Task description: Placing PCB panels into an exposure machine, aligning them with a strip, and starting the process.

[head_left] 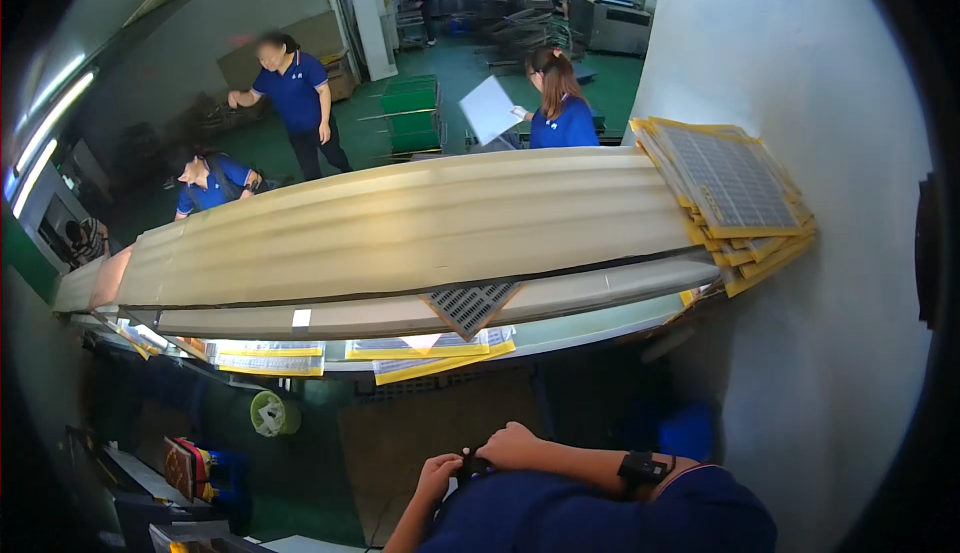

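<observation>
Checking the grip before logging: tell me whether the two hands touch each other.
Cannot tell. In the head view the left hand and right hand both close around a small dark object between them, which hides any contact.

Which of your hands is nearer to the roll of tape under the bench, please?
Left. The left hand is a short way right of and below the roll of tape; the right hand lies farther right, past the left.

Left hand (437, 478) and right hand (510, 445) meet close against the chest, fingers curled; right forearm lies across the body.
</observation>
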The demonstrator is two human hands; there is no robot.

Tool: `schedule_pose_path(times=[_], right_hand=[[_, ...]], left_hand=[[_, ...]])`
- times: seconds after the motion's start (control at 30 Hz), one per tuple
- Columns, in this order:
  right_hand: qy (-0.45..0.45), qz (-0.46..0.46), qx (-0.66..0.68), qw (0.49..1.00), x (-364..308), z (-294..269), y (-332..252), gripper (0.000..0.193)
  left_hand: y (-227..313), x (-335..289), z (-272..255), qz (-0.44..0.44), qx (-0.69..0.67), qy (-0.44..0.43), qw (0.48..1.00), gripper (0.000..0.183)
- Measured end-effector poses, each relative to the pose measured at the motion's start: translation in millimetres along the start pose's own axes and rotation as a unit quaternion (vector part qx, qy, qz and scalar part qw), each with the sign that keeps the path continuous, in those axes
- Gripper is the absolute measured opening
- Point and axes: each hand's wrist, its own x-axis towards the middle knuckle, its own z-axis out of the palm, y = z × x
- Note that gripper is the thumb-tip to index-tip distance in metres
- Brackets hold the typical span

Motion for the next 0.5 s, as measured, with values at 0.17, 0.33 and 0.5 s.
schedule_pose_path(times=[0.17, 0.33, 0.5], right_hand=[[0.108, -0.071, 0.011, 0.992, -28, 24, 34, 0.024], [0.134, -0.176, 0.031, 0.975, -29, 32, 49, 0.025], [0.143, -0.238, 0.080, 0.957, -22, 35, 41, 0.021]], left_hand=[[-35, 6, 39, -0.059, -0.057, 0.076, 0.994, 0.021], [-46, 1, 67, 0.074, -0.149, 0.063, 0.984, 0.055], [-34, -27, 68, 0.100, -0.022, 0.106, 0.989, 0.045]])
